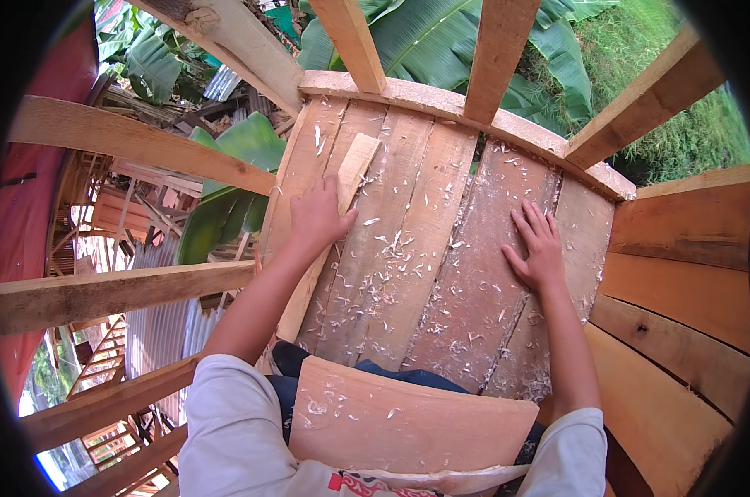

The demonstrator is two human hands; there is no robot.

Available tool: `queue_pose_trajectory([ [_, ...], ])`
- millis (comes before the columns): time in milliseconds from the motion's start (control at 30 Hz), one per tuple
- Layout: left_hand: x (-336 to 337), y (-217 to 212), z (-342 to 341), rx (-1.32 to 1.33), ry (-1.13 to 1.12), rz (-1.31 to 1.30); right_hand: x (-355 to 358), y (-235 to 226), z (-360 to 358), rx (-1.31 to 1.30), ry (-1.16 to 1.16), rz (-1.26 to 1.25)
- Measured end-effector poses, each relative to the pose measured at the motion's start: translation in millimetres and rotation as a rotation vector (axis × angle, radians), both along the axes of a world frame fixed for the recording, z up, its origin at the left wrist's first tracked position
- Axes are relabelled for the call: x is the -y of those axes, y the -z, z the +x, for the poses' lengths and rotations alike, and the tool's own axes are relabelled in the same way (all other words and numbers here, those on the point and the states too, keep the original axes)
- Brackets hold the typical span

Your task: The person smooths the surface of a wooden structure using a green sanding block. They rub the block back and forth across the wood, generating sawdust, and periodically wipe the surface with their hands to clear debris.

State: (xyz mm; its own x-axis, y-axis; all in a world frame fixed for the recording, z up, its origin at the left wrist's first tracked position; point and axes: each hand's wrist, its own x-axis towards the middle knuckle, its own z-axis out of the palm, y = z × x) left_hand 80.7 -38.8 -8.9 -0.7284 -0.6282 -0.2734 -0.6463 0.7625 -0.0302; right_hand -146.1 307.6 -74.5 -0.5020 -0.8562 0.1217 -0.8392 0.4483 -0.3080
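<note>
1. The platform planks are raw, rough-sawn wood, matt and littered with pale shavings.
2. The thin strip at the left is paler, smoother wood.
3. The near board looks planed, reddish and matt.

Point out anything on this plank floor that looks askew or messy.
A thin wood strip under the left hand lies slanted across the floor planks. Wood shavings litter them. The right hand rests flat.

No packages, labels, signs or screens show anywhere among the planks and greenery.
</note>
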Motion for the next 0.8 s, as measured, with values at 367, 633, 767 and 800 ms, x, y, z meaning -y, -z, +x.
queue_pose_trajectory([
  [367, 33, -30, 22, -0.169, -0.252, 0.034, 2, -2, 2, 0.007, -0.001, 0.01],
  [633, 74, -26, 54, -0.014, -0.443, 0.005, 2, -3, 2, 0.001, -0.006, 0.012],
  [767, 72, -26, 47, 0.137, -0.457, 0.057, 2, -2, 1, 0.002, -0.011, 0.006],
  [800, 72, -24, 44, 0.143, -0.438, 0.029, 2, -2, 1, 0.0, -0.012, 0.003],
])
